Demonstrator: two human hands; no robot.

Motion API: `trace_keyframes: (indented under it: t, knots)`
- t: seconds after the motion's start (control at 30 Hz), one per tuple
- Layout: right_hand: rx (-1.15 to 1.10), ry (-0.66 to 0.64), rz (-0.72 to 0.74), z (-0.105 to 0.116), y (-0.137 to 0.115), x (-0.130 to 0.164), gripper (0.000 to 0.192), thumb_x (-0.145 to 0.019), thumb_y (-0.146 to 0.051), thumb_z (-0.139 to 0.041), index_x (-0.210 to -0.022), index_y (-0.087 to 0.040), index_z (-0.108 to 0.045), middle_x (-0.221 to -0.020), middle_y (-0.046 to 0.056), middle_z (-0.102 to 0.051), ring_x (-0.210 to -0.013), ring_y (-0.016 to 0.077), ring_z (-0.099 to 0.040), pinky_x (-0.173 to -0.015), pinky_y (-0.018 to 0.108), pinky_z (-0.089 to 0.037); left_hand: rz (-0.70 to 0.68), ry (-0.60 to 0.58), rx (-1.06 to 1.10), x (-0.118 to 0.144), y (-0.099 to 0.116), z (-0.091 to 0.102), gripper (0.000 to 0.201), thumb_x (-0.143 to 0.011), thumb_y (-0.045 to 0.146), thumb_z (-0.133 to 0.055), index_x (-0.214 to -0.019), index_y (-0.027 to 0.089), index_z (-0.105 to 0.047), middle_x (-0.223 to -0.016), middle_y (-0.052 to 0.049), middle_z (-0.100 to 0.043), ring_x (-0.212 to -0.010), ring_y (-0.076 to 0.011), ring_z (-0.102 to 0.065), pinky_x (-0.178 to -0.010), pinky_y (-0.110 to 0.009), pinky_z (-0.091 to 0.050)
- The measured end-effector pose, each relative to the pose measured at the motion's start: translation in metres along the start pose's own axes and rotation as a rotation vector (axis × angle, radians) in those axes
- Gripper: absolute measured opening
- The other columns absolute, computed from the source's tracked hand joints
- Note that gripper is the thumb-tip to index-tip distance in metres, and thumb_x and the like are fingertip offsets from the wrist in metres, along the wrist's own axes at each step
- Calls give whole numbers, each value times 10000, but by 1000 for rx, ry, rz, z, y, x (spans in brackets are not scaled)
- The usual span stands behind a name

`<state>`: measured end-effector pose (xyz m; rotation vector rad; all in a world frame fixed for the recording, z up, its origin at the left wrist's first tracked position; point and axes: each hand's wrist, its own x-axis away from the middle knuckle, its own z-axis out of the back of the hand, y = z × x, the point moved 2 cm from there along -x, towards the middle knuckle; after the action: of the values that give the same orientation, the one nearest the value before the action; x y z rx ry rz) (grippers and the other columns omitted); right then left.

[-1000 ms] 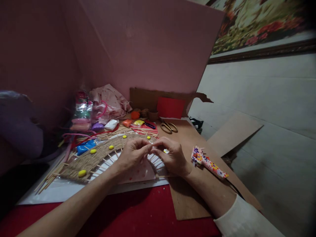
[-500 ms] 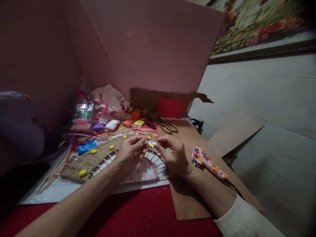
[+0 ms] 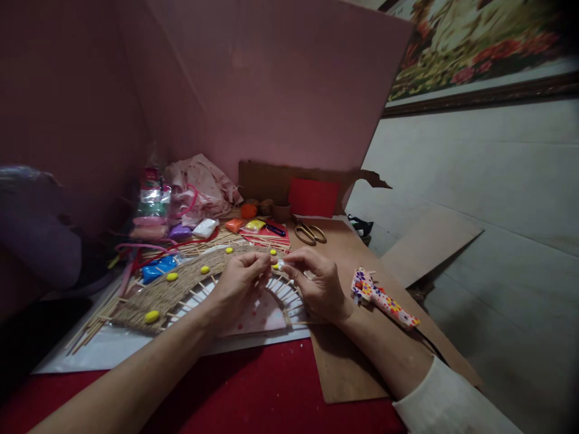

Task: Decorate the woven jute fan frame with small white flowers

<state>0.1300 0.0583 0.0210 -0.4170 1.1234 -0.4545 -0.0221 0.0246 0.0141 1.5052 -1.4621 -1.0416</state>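
Observation:
A fan-shaped piece woven of brown twine (image 3: 181,301) over thin sticks lies before me, with yellow oval dots (image 3: 172,276) along its band. Pink dotted cloth (image 3: 253,316) covers its lower middle. Over the band, my left hand (image 3: 239,283) is closed in a pinch; whatever its fingertips hold is hidden. My right hand (image 3: 321,283) faces it, thumb and forefinger pinched at a small white piece that looks like soft clay (image 3: 281,264). One yellow dot shows right beside that white piece. The two hands' fingertips are slightly apart.
A flower-patterned glue gun (image 3: 382,296) lies on brown board at right, scissors (image 3: 310,232) behind. Clay packets, white (image 3: 205,228), blue (image 3: 158,269) and yellow (image 3: 253,226), sit at the back left among loose sticks. Red card (image 3: 313,198) leans on cardboard.
The fingertips of my two hands have drawn a little apart. Less white material shows between them, and my left fingers have curled in more. Other things stay put.

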Motion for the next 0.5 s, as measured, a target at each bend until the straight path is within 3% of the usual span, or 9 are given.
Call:
trace_keyframes:
  t: [0.2,0.5]
  knots:
    - [5,44,3,1,0,1,41,-827,-179,-618,-865,-172,-629,-749,10,-591,-661,113,-551,-595,242,-453,-24,-37,47,-4,1,0,198,-719,257,-699,-838,104,-661,-634,-19,-602,-413,-48,-456,-375,-162,-309]
    - [12,60,-20,3,-2,0,34,-823,-181,-616,-853,-174,-630,-775,20,-605,-696,125,-570,-624,257,-471,1,9,3,0,3,-1,280,-639,325,-777,-652,146,-562,-485,38,-540,-352,-37,-396,-335,-151,-247]
